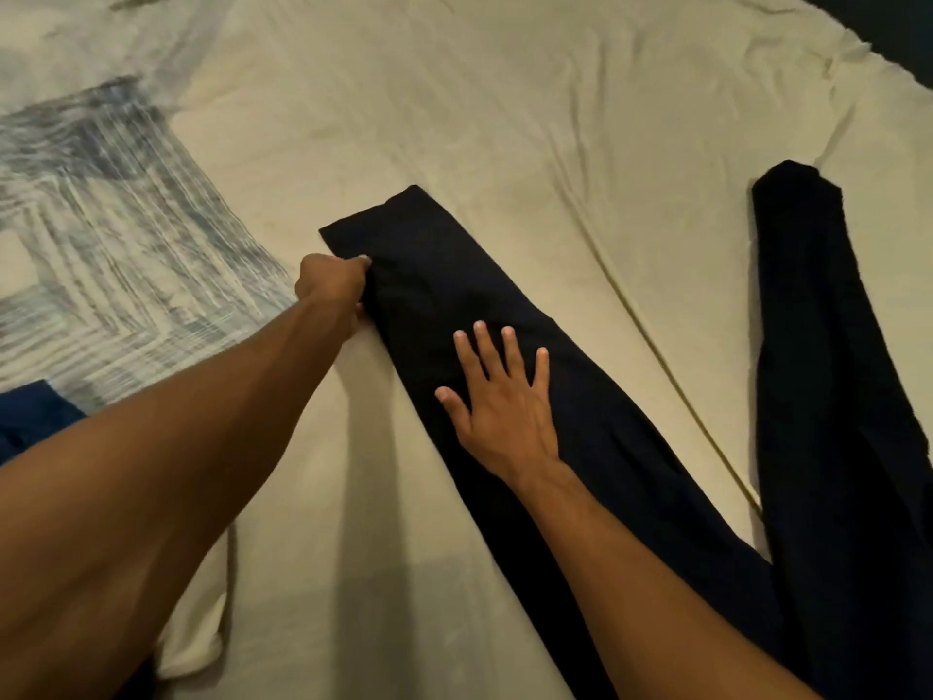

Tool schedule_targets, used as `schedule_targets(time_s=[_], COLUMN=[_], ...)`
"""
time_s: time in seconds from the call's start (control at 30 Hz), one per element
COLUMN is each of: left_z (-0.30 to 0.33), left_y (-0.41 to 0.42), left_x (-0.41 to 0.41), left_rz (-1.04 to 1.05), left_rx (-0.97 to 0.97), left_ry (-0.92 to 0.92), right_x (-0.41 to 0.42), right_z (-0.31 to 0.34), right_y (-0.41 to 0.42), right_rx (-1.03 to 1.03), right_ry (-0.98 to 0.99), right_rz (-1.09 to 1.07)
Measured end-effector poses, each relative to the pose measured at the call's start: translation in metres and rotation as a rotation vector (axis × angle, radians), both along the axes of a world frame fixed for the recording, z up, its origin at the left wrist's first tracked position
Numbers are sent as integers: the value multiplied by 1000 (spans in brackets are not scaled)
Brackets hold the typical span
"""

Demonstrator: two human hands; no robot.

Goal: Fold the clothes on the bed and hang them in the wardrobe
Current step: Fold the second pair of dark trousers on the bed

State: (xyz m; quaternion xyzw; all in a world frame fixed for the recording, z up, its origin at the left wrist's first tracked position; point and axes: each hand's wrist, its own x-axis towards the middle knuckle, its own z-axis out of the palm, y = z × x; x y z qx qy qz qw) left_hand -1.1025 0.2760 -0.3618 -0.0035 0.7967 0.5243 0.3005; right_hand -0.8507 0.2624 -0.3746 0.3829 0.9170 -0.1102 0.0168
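Dark navy trousers (631, 447) lie spread on the cream bed sheet (505, 118), the two legs forming a V that meets at the lower right. One leg runs toward the middle of the bed, the other (828, 346) lies along the right side. My left hand (330, 285) grips the left edge of the middle leg near its hem. Halfway down that same leg, my right hand (497, 401) lies flat on the cloth with fingers spread.
A white garment with a blue-grey streaked print (111, 234) lies spread on the left of the bed. A bit of blue cloth (30, 416) shows at the left edge. The bed's dark far edge (888, 32) is at the top right.
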Motion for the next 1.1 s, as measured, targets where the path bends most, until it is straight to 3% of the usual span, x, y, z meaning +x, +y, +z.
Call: schedule_targets(time_s=[0.17, 0.33, 0.53, 0.6, 0.67, 0.7, 0.77, 0.8, 0.87, 0.9, 1.1], left_z=[-4, 3, 3, 5, 14, 20, 22, 18, 6, -1, -15], left_y=[4, 11, 12, 14, 13, 12, 10, 6, -8, -12, 10], left_x=[-20, -35, -47, -41, -27, -16, 4, 15, 34, 36, -7], left_rz=[88, 24, -101, -105, -194, -289, -721, -988, -1363, -1422, -1270], left_rx=[-12, 135, -20, -151, -282, -241, 27, 135, 75, -13, -506], left_ry=[176, 13, 293, 470, 793, 992, 1323, 1384, 1243, 1156, 1044], right_x=[-15, -25, -42, -46, -50, -51, -52, -53, -54, -55, -52], right_z=[-1, -5, -5, -5, -6, -6, -6, -7, -8, -7, -5], right_y=[8, 13, 14, 15, 16, 17, 17, 17, 18, 18, 21], right_rx=[4, 20, 20, 20, 24, 20, 12, 13, 18, 18, -30], right_ry=[8, 26, 41, 32, 28, 28, 22, 13, 0, 8, 31], right_rz=[22, 66, 79, 84, 86, 83, 83, 87, 87, 80, 95])
